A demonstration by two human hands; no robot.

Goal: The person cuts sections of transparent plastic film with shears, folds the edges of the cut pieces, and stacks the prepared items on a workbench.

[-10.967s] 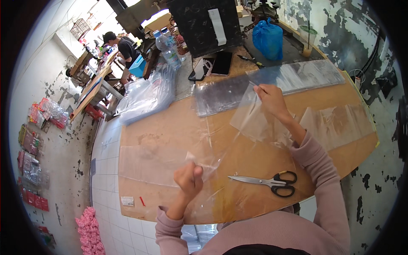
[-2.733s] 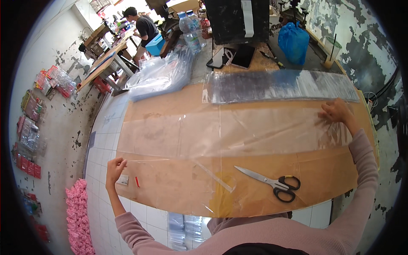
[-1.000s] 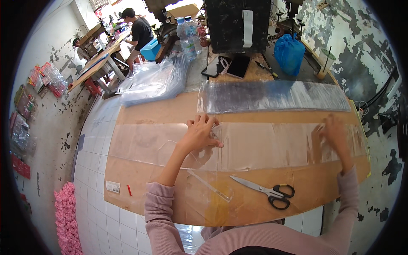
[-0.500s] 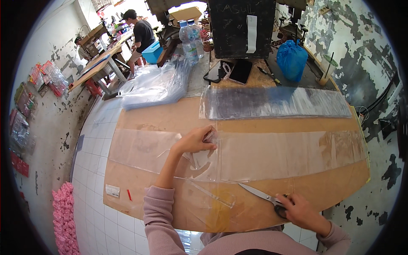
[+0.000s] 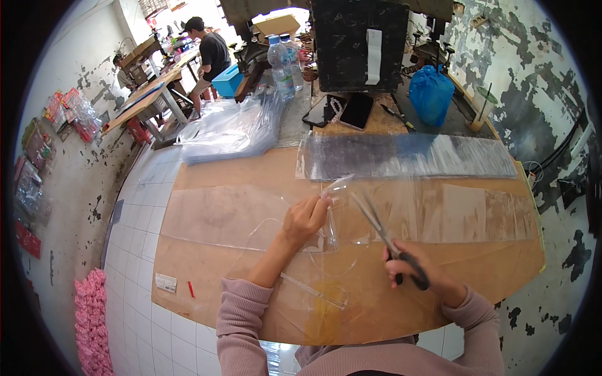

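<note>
My left hand (image 5: 307,219) is closed, pinching a clear plastic sheet (image 5: 213,216) near its middle, with a loose bit of film standing up past the fingertips. The sheet lies across the brown table board (image 5: 207,266), and its right part shows wrinkles. My right hand (image 5: 417,266) grips the dark handles of a pair of scissors (image 5: 375,219). Their blades point up and to the left, somewhat apart and blurred, just right of my left hand. A thin clear strip (image 5: 313,291) rests on the board nearer to me.
Behind the sheet lies a stack of clear plastic strips (image 5: 407,155), left of it a plastic pile (image 5: 232,128). Farther back are bottles (image 5: 280,66), two phones (image 5: 355,111), a pen (image 5: 398,118), a blue bag (image 5: 431,97) and a cup (image 5: 481,109). A person (image 5: 210,53) stands at another table.
My right hand has lifted the scissors from near the front edge and brought them up beside my left hand. The left hand has shifted slightly right, and the sheet's right part has moved away from me.
</note>
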